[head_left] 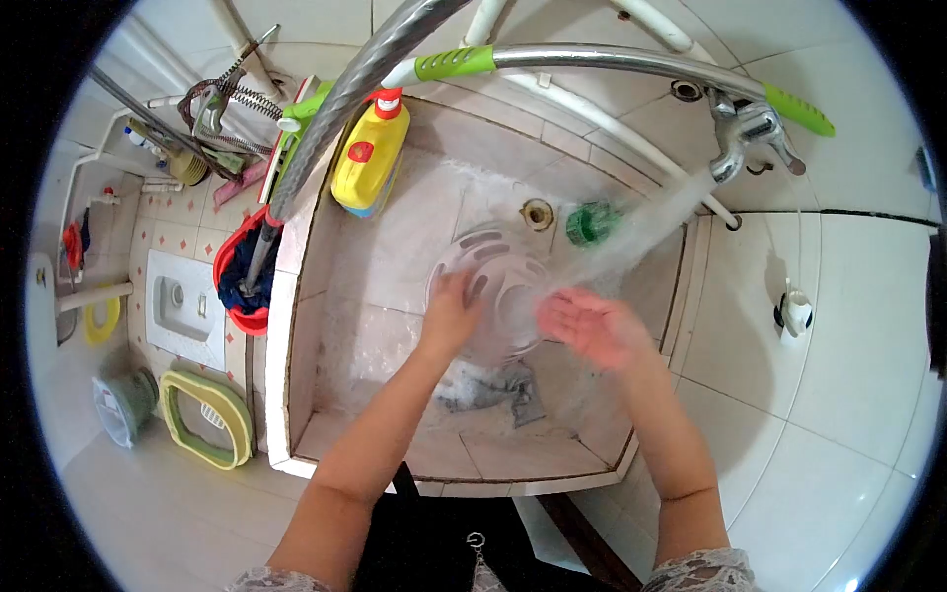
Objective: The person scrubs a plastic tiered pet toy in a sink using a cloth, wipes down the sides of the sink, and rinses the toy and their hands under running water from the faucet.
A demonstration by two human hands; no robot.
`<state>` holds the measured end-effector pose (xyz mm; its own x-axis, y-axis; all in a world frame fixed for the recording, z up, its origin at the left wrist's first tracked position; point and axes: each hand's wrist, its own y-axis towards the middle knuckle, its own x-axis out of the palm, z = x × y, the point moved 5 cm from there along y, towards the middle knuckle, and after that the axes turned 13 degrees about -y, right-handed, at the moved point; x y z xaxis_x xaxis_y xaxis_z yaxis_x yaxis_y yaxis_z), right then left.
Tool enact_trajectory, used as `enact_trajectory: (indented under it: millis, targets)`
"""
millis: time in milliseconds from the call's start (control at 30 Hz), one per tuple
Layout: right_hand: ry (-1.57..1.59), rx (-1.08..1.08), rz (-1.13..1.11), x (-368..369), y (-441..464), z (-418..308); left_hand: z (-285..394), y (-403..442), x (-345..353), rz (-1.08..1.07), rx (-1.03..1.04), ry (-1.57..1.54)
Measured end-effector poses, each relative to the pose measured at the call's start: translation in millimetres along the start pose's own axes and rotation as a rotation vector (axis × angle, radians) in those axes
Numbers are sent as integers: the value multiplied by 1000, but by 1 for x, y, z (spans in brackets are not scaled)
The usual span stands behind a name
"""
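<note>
A pale round slotted plastic piece [483, 266], blurred by motion, is held over the tiled basin [365, 266]. My left hand [454, 311] has its fingers closed on the piece's left side. Beside its right edge is my right hand [592, 326], palm up with fingers stretched out, reddish and wet. Water [651, 227] sprays down from the metal tap [745, 138] onto the piece and near my right hand. Below my hands a wet grey cloth [503, 395] lies with suds on the basin floor.
A yellow bottle [371, 158] stands at the basin's back left. Beyond the piece are a round drain [537, 214] and a green object [592, 224]. A red bucket [247, 271] with dark cloth sits left, outside the basin wall. A mop handle [335, 109] crosses above.
</note>
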<state>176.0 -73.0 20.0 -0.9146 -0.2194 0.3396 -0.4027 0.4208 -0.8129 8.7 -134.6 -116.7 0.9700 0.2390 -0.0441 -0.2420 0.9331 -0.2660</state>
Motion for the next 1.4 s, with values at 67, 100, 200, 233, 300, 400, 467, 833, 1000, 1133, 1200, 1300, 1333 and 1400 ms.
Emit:
enact_trajectory:
  millis: [67, 100, 200, 233, 300, 400, 467, 833, 1000, 1133, 1200, 1300, 1333, 1400]
  targets:
    - [-27, -33, -19, 14, -2, -11, -5, 5, 11, -12, -104, -141]
    - [-42, -52, -30, 20, -1, -15, 0, 7, 13, -30, -209, -174]
    - [100, 7, -81, 25, 12, -11, -11, 7, 26, -44, -459, -499]
    - [199, 4, -212, 23, 22, -6, -13, 6, 30, -41, -527, -647]
    - [401, 2, -471, 7, 43, 6, 2, -5, 31, 75, -366, -609]
    - [590, 54, -667, 3, 44, 9, 24, -22, 38, 121, -161, -501]
    - [452, 21, -322, 1, 29, 8, 41, -30, 41, 53, -53, -393]
    - [-87, -119, -143, 45, -38, -45, 81, -46, 31, -145, 425, -107]
    - [-169, -203, -33, 61, -34, -64, 81, -45, 29, -417, 451, 224]
    - [-7, -183, -56, 46, -16, -61, 66, -50, 44, -575, 455, 455]
    - [57, -187, -42, 41, -12, -60, 60, -55, 50, -643, 451, 528]
    - [-5, -188, -7, 38, -13, -57, 61, -61, 53, -743, 386, 607]
    - [-120, -231, 29, 37, -13, -56, 69, -62, 50, -756, 374, 623]
    - [-349, -314, 101, 35, -11, -51, 77, -63, 48, -772, 346, 668]
